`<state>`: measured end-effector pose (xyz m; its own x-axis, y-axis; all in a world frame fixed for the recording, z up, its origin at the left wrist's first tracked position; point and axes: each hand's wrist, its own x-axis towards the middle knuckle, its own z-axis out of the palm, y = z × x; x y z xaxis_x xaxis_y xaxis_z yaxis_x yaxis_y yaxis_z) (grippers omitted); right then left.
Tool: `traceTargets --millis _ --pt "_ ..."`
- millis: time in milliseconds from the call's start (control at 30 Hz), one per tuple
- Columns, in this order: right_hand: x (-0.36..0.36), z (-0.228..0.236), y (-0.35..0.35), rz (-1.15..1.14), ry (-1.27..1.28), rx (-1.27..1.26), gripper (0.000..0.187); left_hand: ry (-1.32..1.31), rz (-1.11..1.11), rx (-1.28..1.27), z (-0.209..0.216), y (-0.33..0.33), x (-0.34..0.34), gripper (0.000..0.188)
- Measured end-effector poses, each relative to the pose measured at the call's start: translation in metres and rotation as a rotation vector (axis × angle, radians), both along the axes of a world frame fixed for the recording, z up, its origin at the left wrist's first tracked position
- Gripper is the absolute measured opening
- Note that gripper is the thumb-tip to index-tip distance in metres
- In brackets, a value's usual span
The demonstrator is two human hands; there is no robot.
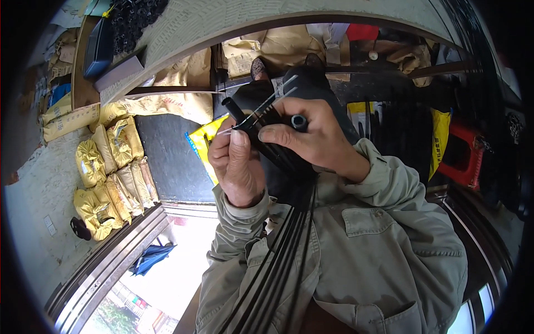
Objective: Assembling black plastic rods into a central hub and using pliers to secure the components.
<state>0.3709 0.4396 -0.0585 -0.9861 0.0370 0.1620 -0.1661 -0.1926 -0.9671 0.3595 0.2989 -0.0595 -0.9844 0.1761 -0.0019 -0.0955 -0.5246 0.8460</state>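
In front of my chest, both hands are around a bundle of black rods and tubes (278,157) that looks like an umbrella frame. Its long thin rods (281,239) trail down over my jacket. My right hand (325,136) is closed around the bundle, thumb pressed on top. Between thumb and fingers, my left hand (238,161) pinches a thin part at the bundle's left edge. A black tube end (232,108) points up and left, and a hollow tube end (299,121) shows by my right fingers. Thin silvery rods (278,99) stick out past my right hand.
A light-topped table (211,25) curves across the far side, with dark small parts (133,22) heaped on it. Packed yellow-brown sacks (111,195) line the left wall. At right stands a red plastic stool (464,153) near a yellow sack (440,136). A blue umbrella (151,258) lies by the doorway.
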Motion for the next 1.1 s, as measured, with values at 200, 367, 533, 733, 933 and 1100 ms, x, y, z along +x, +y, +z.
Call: traceTargets --millis 200,367,533,733,933,1100 --pt "-0.005 0.004 0.006 0.116 -0.205 -0.121 0.016 0.092 0.067 -0.021 -0.017 0.006 -0.002 0.030" --pt "-0.027 0.008 0.054 -0.168 0.029 -0.495 0.044 0.081 0.023 0.096 -0.013 0.016 -0.003 0.028" --pt "-0.081 0.061 0.056 0.126 0.398 0.229 0.057 -0.237 -0.061 0.282 0.014 0.025 -0.002 0.027" --pt "-0.094 0.091 0.045 0.613 -0.165 0.466 0.044 -0.277 -0.089 0.341 0.014 0.026 0.006 0.022" --pt "-0.088 0.086 0.040 0.604 -0.171 0.413 0.041 -0.222 0.022 0.315 0.012 0.027 0.005 0.013" --pt "-0.088 0.082 0.042 0.630 -0.067 0.438 0.045 -0.251 0.061 0.306 0.015 0.027 0.005 0.015"
